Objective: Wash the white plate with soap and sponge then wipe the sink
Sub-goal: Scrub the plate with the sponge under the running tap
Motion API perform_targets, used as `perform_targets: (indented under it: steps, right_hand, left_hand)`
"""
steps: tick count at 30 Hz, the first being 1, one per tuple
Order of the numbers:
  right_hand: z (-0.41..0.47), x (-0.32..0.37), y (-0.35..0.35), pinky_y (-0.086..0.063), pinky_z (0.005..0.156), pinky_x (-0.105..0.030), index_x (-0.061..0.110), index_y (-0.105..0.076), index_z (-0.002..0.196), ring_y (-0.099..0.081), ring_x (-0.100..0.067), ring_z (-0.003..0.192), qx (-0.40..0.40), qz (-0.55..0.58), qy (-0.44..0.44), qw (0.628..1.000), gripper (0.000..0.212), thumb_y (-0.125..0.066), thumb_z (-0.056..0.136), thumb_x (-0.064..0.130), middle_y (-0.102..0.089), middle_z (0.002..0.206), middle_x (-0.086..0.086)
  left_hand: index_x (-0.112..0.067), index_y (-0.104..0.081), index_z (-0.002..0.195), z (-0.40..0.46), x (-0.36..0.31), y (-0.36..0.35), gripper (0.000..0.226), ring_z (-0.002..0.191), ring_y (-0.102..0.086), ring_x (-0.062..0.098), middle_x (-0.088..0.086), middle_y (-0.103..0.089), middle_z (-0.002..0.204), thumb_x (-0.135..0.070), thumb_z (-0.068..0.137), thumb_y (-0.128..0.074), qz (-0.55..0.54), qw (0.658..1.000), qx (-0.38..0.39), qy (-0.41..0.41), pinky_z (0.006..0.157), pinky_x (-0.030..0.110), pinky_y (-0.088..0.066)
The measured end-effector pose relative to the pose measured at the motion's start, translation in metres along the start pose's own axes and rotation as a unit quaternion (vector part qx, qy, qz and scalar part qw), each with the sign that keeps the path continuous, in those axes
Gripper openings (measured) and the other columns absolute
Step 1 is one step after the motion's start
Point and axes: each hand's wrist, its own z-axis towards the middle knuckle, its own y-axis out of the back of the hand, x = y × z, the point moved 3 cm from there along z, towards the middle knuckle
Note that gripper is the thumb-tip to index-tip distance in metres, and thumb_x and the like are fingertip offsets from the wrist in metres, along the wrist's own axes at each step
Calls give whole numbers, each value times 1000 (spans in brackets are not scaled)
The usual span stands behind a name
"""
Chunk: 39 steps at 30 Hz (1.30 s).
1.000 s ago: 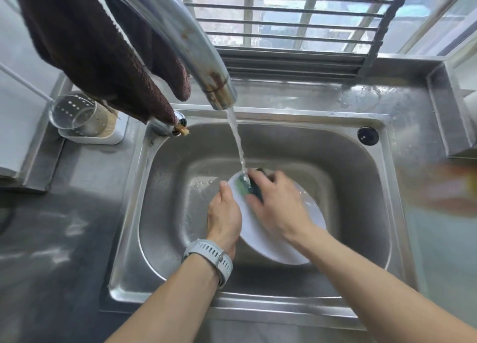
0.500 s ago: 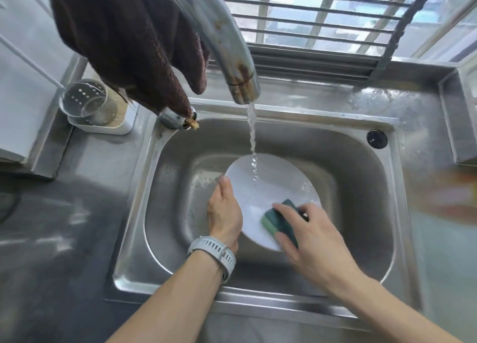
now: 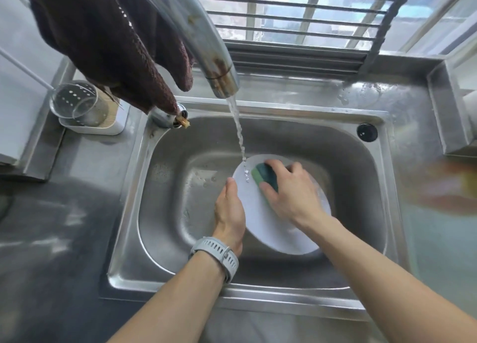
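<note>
While water runs from the faucet (image 3: pixel 206 51) onto the upper left part of the white plate (image 3: pixel 271 229), I hold that plate tilted inside the steel sink (image 3: pixel 165 188). My left hand (image 3: pixel 229 211) supports the plate at its left rim: the thumb lies along the rim edge, and the remaining fingers pass behind the plate, where their position cannot be seen. My right hand (image 3: pixel 289 190) presses the sponge (image 3: pixel 263 175) against the upper face of the plate; the fingers curl over the top of the sponge and the thumb closes on its near side, so the sponge is gripped between them. The sponge shows a light green layer on its left and a darker teal layer under my fingers, and it sits just right of the point where the water stream (image 3: pixel 238 133) meets the plate. A grey watch strap (image 3: pixel 216 255) encircles my left wrist. A brown cloth (image 3: pixel 103 41) hangs over the faucet arm at upper left. A perforated clear cup (image 3: pixel 74 102) stands in a white holder (image 3: pixel 103 126) on the counter left of the sink. A black round plug (image 3: pixel 367 132) sits in the sink's far right corner. No legible writing, brand or label is visible on any item.
</note>
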Motion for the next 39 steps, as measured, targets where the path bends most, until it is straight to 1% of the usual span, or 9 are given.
perform_targets:
  steps: [5, 11, 14, 18, 21, 26, 31, 36, 39]
  right_hand:
    - [-17, 56, -13, -47, 92, -40, 39, -43, 142, -51, -31, 111, 22, 52, 47, 997, 48, -52, 95, 47, -50, 114, -7]
    - [-86, 16, 4, -50, 86, -35, 47, -39, 140, -45, -19, 110, 68, -13, 120, 990, 50, -54, 93, 49, -45, 115, 4]
    - [-62, -21, 13, -53, 83, -42, 38, -50, 137, -50, -30, 104, -9, -87, 79, 993, 48, -59, 90, 45, -49, 110, -4]
    - [-2, -30, 16, -49, 90, -46, 29, -51, 135, -48, -39, 106, -76, -103, -2, 992, 43, -55, 95, 43, -49, 117, -16]
    - [-3, 6, 1, -41, 93, -41, 29, -50, 136, -47, -36, 110, -28, 1, 23, 999, 43, -55, 95, 41, -48, 114, -13]
    - [-58, 34, -9, -43, 90, -34, 34, -47, 139, -43, -23, 105, 28, 68, 164, 984, 48, -60, 93, 41, -43, 111, -4]
    - [-7, -18, -4, -38, 98, -45, 23, -47, 140, -41, -38, 109, -13, -30, 13, 999, 45, -50, 98, 38, -45, 116, -16]
    - [-44, 23, -27, -37, 95, -39, 21, -46, 141, -38, -30, 102, 31, 29, 138, 989, 48, -49, 95, 36, -39, 110, -10]
    - [-14, 3, -21, -34, 104, -44, 22, -40, 144, -36, -34, 111, 19, 18, 28, 999, 45, -48, 100, 33, -39, 119, -13]
  left_hand:
    - [-20, -74, 108, 6, 2, 1, 55, 97, -75, 24, 6, -80, 100, -52, 105, -30, -63, 995, 11, 75, 70, 33, -61]
    - [-18, -62, 126, 7, -11, 15, 46, 116, -66, 25, 5, -69, 129, -47, 109, -30, -68, 996, -51, 4, 108, 42, -51]
    - [-32, -61, 117, 4, -10, 15, 34, 117, -65, 22, -3, -68, 124, -48, 108, -33, -17, 995, -85, -55, 108, 40, -50]
    - [-22, -64, 133, -6, -11, 13, 47, 121, -62, 24, 1, -67, 129, -46, 109, -32, 20, 992, -98, -75, 110, 39, -47]
    - [-14, -57, 143, -8, -17, 11, 53, 124, -56, 20, 3, -61, 137, -45, 110, -29, 16, 994, -100, -52, 108, 31, -42]
    - [-16, -59, 139, -2, -12, 16, 52, 121, -62, 24, 5, -65, 135, -47, 109, -30, -17, 995, -98, -27, 110, 41, -48]
    - [-14, -52, 147, -9, -6, 16, 52, 127, -55, 18, 2, -58, 144, -42, 111, -27, -11, 995, -90, -29, 112, 33, -42]
    - [-18, -54, 144, -7, -3, 17, 54, 131, -56, 26, 6, -59, 144, -48, 109, -28, 18, 995, -98, -17, 115, 44, -44]
    - [-16, -54, 144, -8, 0, 20, 53, 129, -58, 25, 5, -61, 143, -46, 109, -28, 14, 996, -89, -12, 114, 43, -45]
